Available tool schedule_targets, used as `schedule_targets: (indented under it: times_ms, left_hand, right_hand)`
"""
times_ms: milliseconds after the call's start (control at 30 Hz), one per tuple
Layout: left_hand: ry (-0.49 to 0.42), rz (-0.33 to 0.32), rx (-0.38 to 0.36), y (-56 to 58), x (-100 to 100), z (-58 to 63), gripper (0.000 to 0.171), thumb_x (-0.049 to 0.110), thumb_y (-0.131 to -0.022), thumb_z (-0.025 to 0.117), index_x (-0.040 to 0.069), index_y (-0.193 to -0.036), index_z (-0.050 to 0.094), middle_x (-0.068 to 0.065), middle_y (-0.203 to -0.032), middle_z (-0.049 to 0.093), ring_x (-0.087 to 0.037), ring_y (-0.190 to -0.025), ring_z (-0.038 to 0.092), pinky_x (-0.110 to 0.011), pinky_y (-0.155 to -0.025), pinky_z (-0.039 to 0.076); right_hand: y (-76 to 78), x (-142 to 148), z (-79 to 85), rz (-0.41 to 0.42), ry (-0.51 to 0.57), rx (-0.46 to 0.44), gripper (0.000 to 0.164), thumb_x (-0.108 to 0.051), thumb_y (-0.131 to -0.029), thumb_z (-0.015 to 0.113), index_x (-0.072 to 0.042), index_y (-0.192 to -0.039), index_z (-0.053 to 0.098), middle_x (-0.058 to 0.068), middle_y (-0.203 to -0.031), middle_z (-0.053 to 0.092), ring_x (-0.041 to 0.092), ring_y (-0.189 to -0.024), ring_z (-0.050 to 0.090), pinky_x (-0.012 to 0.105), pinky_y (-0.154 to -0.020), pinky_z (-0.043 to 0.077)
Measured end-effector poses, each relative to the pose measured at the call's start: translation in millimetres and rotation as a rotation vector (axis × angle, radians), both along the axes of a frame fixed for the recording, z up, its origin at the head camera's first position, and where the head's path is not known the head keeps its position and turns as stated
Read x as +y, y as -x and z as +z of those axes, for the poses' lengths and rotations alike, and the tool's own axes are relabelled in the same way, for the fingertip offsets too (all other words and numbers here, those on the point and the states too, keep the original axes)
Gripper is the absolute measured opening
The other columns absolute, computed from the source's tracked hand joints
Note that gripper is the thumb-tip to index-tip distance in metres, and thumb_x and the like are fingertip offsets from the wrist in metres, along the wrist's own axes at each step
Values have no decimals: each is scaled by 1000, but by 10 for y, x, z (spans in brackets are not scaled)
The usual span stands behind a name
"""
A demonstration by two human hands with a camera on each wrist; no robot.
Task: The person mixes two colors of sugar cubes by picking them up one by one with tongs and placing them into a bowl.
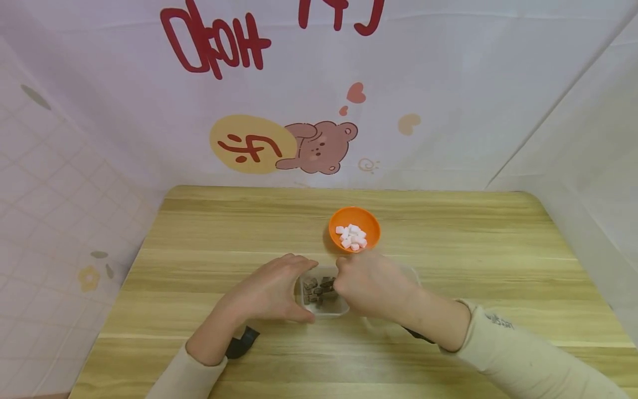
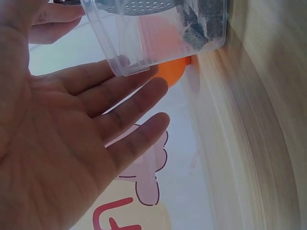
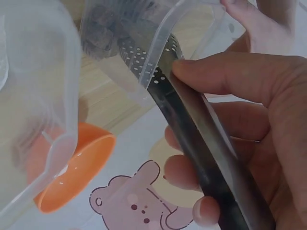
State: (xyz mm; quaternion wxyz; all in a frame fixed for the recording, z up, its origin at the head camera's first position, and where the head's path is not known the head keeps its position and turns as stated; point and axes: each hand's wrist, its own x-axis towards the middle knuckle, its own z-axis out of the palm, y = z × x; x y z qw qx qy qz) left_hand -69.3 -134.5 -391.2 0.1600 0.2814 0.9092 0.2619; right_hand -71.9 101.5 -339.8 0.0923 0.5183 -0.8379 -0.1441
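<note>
A clear plastic container (image 1: 331,315) with dark brown-grey cubes (image 1: 313,289) inside stands between the two hands. My left hand (image 1: 269,288) is at its left side, thumb and fingers spread; in the left wrist view the fingers are nearly straight, with fingertips (image 2: 148,69) at the container's rim. My right hand (image 1: 376,285) grips dark metal tongs (image 3: 184,127), thumb on one side and fingers around the other. The perforated ends of the tongs reach down into the container beside the cubes. Whether they pinch a cube is hidden.
An orange bowl (image 1: 371,221) holding several white cubes (image 1: 354,237) stands behind the container. A second clear container (image 1: 411,274) is partly hidden under my right forearm. Black straps (image 1: 242,342) show at the wrists. A printed cloth (image 1: 438,111) hangs behind the wooden table (image 1: 239,216).
</note>
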Motion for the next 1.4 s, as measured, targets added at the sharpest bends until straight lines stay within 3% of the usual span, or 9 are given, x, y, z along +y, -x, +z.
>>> schedule_targets:
  times_ms: [333,533,667,800,1033,1233,1400]
  left_hand:
    - [-14,0,-15,4,-15,-6,95,45,-71,95,7,-148,57,-8,-147,59,-27,-140,51,-46,-116,41]
    - [-79,43,-71,33,-101,24,77,35,-87,85,7,-152,54,-8,-151,56,-28,-143,48,-49,-118,38]
    - [-147,98,-50,72,-147,18,51,22,-98,73,2,-144,62,-12,-138,66,-29,-129,61,-51,-110,47]
    - [-160,157,-9,104,-129,-27,34,20,-103,67,2,-131,72,-8,-119,74,-18,-101,68,-41,-90,56]
    - [-147,206,17,126,-90,-87,22,20,-101,70,8,-115,81,2,-102,77,-5,-71,59,-28,-62,50]
    - [-149,228,22,125,-81,-102,17,21,-100,71,11,-105,84,7,-89,75,-6,-57,51,-28,-54,43]
    - [-149,241,27,123,-57,-101,15,21,-99,72,12,-101,85,8,-86,74,-6,-53,49,-28,-53,41]
  right_hand:
    - [72,157,51,-3,114,-98,28,-14,-72,80,-17,-59,56,-5,-64,47,10,-52,41,25,-46,38]
    - [133,360,112,15,287,-174,25,-18,-76,84,-14,-68,61,-8,-67,43,6,-52,33,21,-46,33]
    - [164,470,152,-1,367,-205,15,-16,-76,85,-12,-77,70,-9,-68,41,3,-54,32,19,-48,31]
    - [194,550,145,-9,425,-223,15,-16,-76,86,-11,-80,73,-9,-70,46,1,-55,38,18,-49,36]
    - [244,702,91,14,537,-197,23,-17,-74,89,-9,-94,80,-7,-78,59,-1,-55,42,16,-48,37]
    - [306,822,76,13,684,-185,19,-15,-75,86,-8,-91,80,-7,-79,65,-2,-55,44,15,-47,36]
    - [430,928,10,-34,775,-148,18,-12,-74,86,-4,-89,81,0,-81,72,3,-52,54,18,-46,42]
